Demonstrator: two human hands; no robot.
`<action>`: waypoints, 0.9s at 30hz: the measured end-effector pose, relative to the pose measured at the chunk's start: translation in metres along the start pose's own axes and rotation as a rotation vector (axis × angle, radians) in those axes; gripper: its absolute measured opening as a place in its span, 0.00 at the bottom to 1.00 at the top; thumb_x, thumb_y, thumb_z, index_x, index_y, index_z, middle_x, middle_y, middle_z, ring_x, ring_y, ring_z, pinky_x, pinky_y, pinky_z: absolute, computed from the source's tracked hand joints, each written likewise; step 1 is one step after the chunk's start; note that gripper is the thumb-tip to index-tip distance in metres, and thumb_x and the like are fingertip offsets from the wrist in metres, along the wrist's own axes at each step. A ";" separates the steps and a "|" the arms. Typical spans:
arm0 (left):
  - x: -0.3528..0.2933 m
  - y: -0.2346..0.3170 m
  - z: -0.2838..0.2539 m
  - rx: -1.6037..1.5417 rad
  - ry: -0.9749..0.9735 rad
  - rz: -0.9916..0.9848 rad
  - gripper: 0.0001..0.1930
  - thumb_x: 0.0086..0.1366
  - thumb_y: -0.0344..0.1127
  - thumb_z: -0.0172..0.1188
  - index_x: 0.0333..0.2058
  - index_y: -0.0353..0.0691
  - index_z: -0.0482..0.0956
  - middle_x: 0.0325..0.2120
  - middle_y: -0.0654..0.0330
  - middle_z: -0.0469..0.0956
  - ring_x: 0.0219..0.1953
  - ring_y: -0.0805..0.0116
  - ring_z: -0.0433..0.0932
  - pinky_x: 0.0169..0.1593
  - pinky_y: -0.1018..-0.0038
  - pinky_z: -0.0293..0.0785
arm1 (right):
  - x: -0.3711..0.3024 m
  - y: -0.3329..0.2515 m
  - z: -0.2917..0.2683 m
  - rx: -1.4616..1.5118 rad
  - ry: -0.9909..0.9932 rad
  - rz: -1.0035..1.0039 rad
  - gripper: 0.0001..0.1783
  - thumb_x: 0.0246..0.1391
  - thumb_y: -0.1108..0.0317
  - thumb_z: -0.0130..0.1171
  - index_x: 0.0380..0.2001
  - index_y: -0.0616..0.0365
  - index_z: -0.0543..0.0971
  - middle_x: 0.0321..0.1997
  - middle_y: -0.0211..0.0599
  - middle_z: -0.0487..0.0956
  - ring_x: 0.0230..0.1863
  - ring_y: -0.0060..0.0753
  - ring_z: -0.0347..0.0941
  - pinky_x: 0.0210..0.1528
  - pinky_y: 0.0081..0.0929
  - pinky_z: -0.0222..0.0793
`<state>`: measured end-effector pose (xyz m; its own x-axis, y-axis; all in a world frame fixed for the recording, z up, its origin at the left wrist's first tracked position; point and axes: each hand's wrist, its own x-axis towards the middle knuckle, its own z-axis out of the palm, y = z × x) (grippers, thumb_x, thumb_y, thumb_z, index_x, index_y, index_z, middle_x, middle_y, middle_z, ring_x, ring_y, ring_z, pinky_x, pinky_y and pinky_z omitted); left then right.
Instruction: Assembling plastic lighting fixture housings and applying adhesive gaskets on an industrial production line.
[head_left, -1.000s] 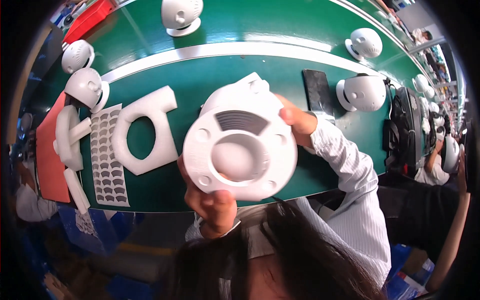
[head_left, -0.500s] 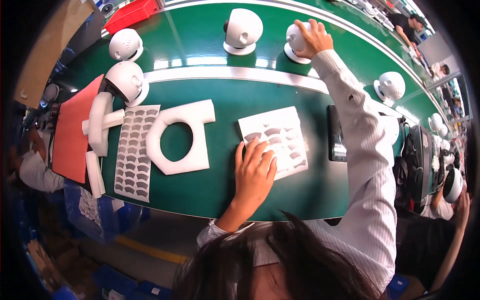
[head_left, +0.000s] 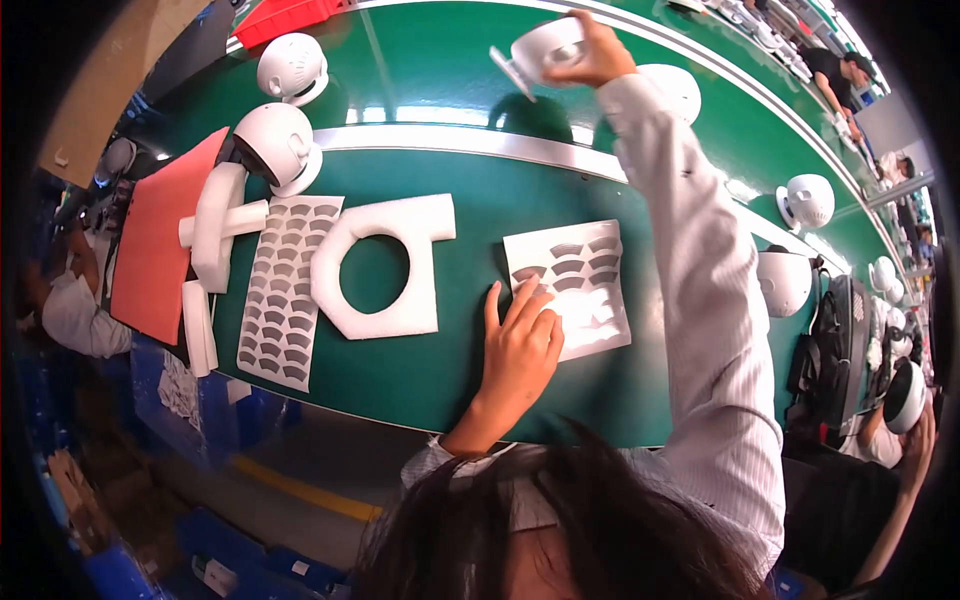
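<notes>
My right hand (head_left: 597, 52) is shut on a white round-headed camera (head_left: 545, 42), held tilted above the green belt with its disc base down to the left. Another white camera (head_left: 676, 88) stands just right of that hand, partly covered by my sleeve. My left hand (head_left: 522, 345) lies with fingers spread on a white sheet (head_left: 525, 246) of grey curved stickers. Its fingertips touch the sheet's left part; glare washes out some stickers. Left of it lies a white foam piece (head_left: 425, 290) with a round hole, overlapping a longer sticker sheet (head_left: 280, 300).
More cameras stand at left (head_left: 292, 68) and right (head_left: 808, 200). A white rail (head_left: 450, 140) separates belt and table. An orange-red board (head_left: 160, 240) with foam pieces (head_left: 215, 240) is at left, a red bin (head_left: 285, 20) far left. A black bag (head_left: 840, 335) and co-workers are at right.
My right hand has let go of one camera, which now stands farther right, and has lifted another off the belt. My left hand stays on the sheet. The whole view has shifted slightly.
</notes>
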<state>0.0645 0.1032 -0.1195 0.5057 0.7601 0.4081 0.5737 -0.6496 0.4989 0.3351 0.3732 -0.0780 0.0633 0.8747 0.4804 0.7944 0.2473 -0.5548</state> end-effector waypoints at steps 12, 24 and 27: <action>0.021 0.023 -0.081 -0.856 0.056 -0.286 0.17 0.53 0.28 0.66 0.39 0.30 0.72 0.26 0.59 0.78 0.26 0.78 0.76 0.32 0.81 0.72 | -0.099 -0.112 -0.074 0.659 -1.476 0.004 0.50 0.36 0.40 0.64 0.57 0.61 0.61 0.53 0.44 0.69 0.55 0.35 0.64 0.58 0.32 0.59; -0.026 0.041 -0.070 -0.809 -0.186 -0.330 0.09 0.57 0.29 0.61 0.31 0.27 0.75 0.20 0.53 0.78 0.19 0.70 0.78 0.22 0.80 0.69 | -0.182 -0.095 -0.009 0.207 -0.519 -0.265 0.14 0.45 0.65 0.63 0.36 0.58 0.78 0.38 0.40 0.76 0.41 0.44 0.71 0.46 0.37 0.67; -0.028 0.041 -0.075 -0.758 -0.198 -0.324 0.11 0.56 0.30 0.63 0.25 0.30 0.72 0.18 0.49 0.75 0.20 0.61 0.79 0.22 0.75 0.68 | -0.183 -0.100 -0.004 0.102 -0.437 -0.320 0.16 0.43 0.65 0.64 0.37 0.57 0.77 0.39 0.40 0.74 0.45 0.44 0.68 0.48 0.38 0.65</action>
<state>0.0257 0.0568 -0.0529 0.5346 0.8436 0.0506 0.1580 -0.1586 0.9746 0.2462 0.1864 -0.1078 -0.4458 0.8355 0.3213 0.6685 0.5495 -0.5012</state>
